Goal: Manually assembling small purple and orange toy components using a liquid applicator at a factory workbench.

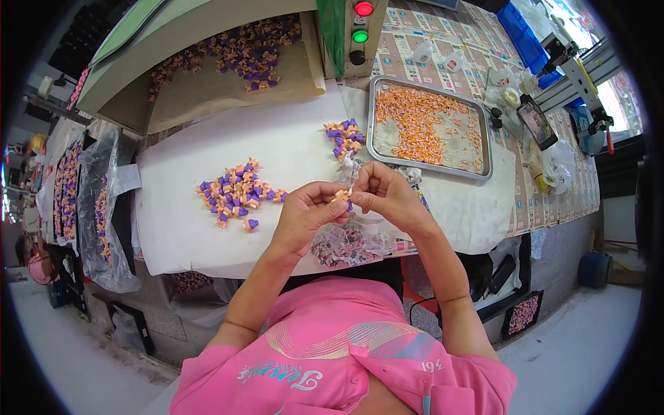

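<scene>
My left hand (302, 216) pinches a small peach-and-purple plastic piece (342, 196) between thumb and fingers, above the white paper. Close against it, my right hand (389, 196) has thumb and fingertips pressed together at the piece; whatever they grip is too small to make out. Left of my hands lies a loose pile of similar peach-and-purple pieces (238, 191). A smaller cluster of them (344, 135) sits just beyond my fingers. At the right, a metal tray (430, 164) holds many tiny orange, pink and white parts (420, 124).
A machine with an arched opening (207, 28) stands at the back left, more pieces on its brown sheet (297, 76). Its post carries red and green lights (360, 36). A crumpled patterned cloth (353, 242) lies at the front edge. A phone on a stand (537, 122) is at right.
</scene>
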Demonstrator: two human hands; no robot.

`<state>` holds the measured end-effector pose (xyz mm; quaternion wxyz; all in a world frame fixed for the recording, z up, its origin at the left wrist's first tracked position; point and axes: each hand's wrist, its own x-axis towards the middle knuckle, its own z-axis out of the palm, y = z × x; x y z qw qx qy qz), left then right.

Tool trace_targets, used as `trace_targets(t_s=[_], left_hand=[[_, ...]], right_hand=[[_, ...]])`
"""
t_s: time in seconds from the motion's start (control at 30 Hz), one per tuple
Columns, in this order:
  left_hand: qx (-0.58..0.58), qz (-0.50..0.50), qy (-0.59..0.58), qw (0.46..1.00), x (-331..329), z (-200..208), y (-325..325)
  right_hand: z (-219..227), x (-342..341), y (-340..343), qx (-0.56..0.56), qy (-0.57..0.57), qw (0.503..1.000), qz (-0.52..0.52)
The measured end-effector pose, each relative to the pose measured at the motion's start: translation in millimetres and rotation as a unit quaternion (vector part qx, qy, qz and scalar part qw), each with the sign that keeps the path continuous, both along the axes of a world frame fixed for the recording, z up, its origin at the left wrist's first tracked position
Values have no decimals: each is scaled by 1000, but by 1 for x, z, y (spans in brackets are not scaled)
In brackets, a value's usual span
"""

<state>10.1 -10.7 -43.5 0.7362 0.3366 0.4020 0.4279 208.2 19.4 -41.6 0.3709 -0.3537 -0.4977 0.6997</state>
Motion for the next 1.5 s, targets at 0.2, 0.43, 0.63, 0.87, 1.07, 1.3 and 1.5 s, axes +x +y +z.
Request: trace_targets(t_s=[0.2,0.43,0.63,0.87,1.07,1.3,1.5], left_hand=[[39,2,-4,999,6,-1,2],[38,-13,3,999,8,2,2],[30,-36,8,999,10,4,4],[11,-44,18,999,10,5,4],[33,-38,30,998,14,2,2],[-11,-25,18,999,20,-3,-3],[9,-15,35,999,29,-4,-14]], right_hand=[[1,3,-5,1,-9,1000,4],[-2,10,-4,-7,20,1000,16],[-5,16,-1,-47,39,998,34],[-10,18,-2,-29,21,999,28],[-9,22,3,-73,21,996,54],[-13,27,0,-74,-11,996,46],[-17,35,-8,-36,-65,997,35]])
